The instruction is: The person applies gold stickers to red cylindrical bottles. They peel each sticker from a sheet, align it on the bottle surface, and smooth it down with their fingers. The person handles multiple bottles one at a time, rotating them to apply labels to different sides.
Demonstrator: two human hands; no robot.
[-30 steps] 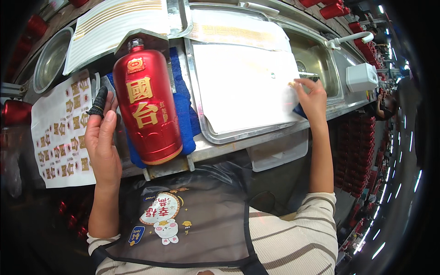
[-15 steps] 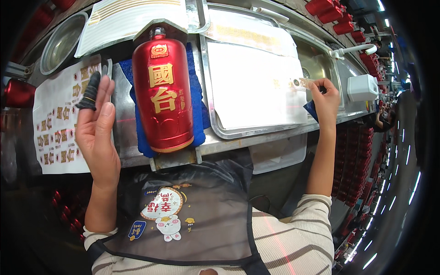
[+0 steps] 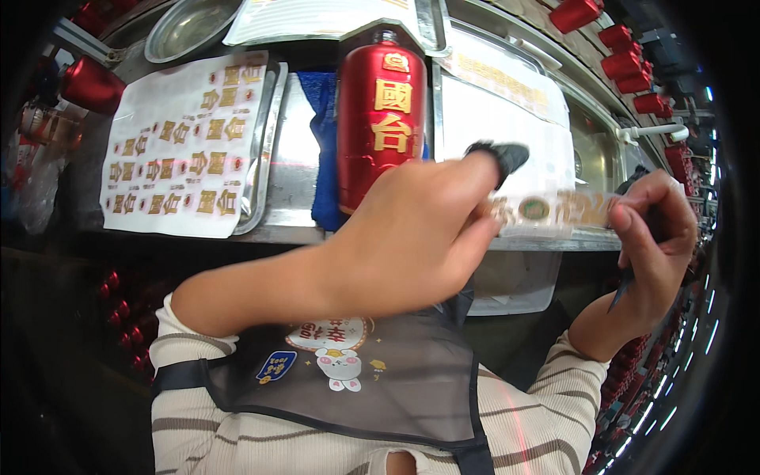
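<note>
My left hand (image 3: 423,226) reaches across to the right, a black finger cover on one finger. Its fingertips pinch the left end of a thin, see-through decal strip (image 3: 564,208) with gold marks and a dark green round emblem. The strip's right end is pinched by my right hand (image 3: 659,229), so it stretches between both hands. A dark blue pointed piece (image 3: 621,291) shows below my right palm; its kind is unclear. Behind my left hand, a red bottle (image 3: 378,103) with gold characters lies on a blue cloth (image 3: 321,194), its lower part hidden.
To the left, a sheet of gold decals (image 3: 170,170) lies on a metal tray (image 3: 265,170). White sheets (image 3: 507,127) lie right of the bottle, beside a sink with a white tap (image 3: 653,132). A metal bowl (image 3: 186,30) sits at the far left. Below the counter is a plastic bin (image 3: 518,289).
My left hand has swung from the left side across to the right and closed on the strip. My right hand has lifted the strip off the white sheet, toward me. The view has shifted.
</note>
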